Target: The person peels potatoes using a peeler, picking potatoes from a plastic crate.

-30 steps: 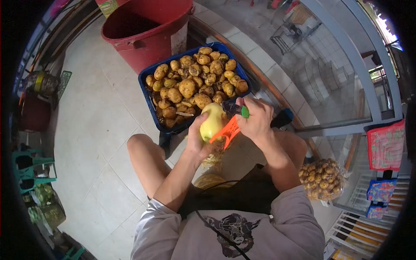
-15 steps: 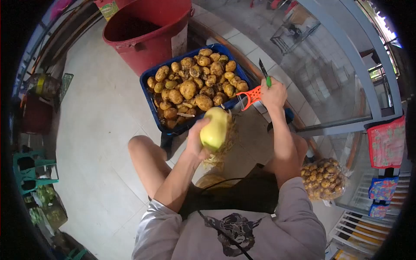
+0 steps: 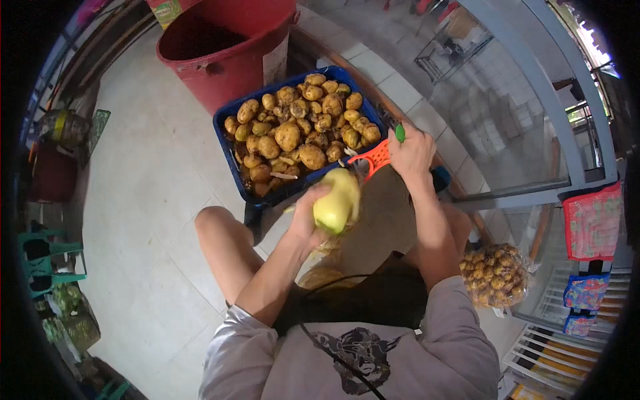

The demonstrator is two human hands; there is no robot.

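Observation:
My left hand (image 3: 309, 217) grips a large, smooth, pale yellow-green oval fruit or vegetable (image 3: 335, 203); I cannot tell its exact kind. My right hand (image 3: 411, 155) is closed around an orange peeler (image 3: 377, 156), whose blade end is at the upper right of the pale piece; whether they touch is unclear. A green piece (image 3: 400, 132) sticks up from the same fist, apparently belonging to a knife whose blade is hard to make out. Beyond both hands, a blue tray (image 3: 235, 175) holds several soil-stained potatoes (image 3: 287, 136). Pale peelings (image 3: 325, 261) lie below the left hand.
A large red bin (image 3: 220, 73) stands behind the tray. To the right, a clear bag of small brown potatoes (image 3: 497, 275) sits on the floor by a glass door frame (image 3: 533, 194). Green plastic stools (image 3: 53, 260) stand at the left, on the tiled floor (image 3: 147, 233).
My right hand has come down and slightly left, bringing the peeler close to the pale piece. The knife blade that pointed up is no longer clearly seen. My left hand has shifted slightly.

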